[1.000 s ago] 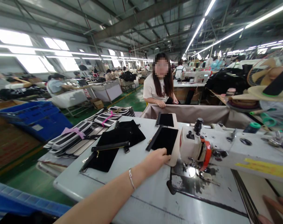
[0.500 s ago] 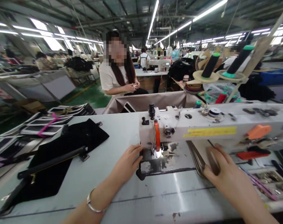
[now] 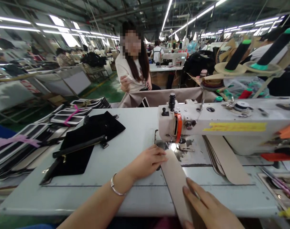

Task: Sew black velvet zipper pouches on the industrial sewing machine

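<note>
The beige panel (image 3: 172,170) lay on the bench (image 3: 135,127), its far end near the needle end of the sewing machine (image 3: 198,119). The left hand (image 3: 148,162), fingers loosely bent, rested at that end; the right hand (image 3: 209,203), half open, lay along the right edge, though whether either pinched it was hard to tell. It looked light, thin and stiffly bendable, probably best held by its long edges.

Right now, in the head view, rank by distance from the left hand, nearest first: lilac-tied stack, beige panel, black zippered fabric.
1. Beige panel, touching the left hand.
2. Black zippered fabric, off to its left.
3. Lilac-tied stack, farther left.
</note>
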A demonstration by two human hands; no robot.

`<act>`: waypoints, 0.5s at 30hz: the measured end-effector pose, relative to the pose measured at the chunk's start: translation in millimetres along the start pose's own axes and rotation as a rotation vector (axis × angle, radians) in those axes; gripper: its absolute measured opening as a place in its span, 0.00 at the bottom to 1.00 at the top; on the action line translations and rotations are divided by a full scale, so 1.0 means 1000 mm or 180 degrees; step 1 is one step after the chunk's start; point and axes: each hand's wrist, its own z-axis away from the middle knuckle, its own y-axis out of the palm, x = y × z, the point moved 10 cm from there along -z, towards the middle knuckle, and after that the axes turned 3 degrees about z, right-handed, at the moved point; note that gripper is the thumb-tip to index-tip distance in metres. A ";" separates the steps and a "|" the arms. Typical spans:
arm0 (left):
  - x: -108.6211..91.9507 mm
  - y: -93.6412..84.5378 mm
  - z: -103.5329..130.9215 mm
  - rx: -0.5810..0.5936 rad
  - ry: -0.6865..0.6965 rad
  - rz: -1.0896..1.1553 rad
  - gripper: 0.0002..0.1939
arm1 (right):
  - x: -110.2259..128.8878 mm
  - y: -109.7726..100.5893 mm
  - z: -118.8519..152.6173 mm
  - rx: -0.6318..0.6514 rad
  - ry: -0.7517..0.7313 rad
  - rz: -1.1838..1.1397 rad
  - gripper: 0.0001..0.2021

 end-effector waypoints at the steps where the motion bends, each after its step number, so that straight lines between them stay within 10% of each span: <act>1: -0.001 0.000 0.001 0.0073 0.0003 0.0041 0.14 | 0.004 0.006 -0.013 0.0075 -0.0149 -0.0107 0.25; 15: 0.026 -0.004 0.007 0.0101 -0.0352 0.0485 0.12 | -0.052 0.021 -0.082 -0.0118 -0.0519 -0.0998 0.21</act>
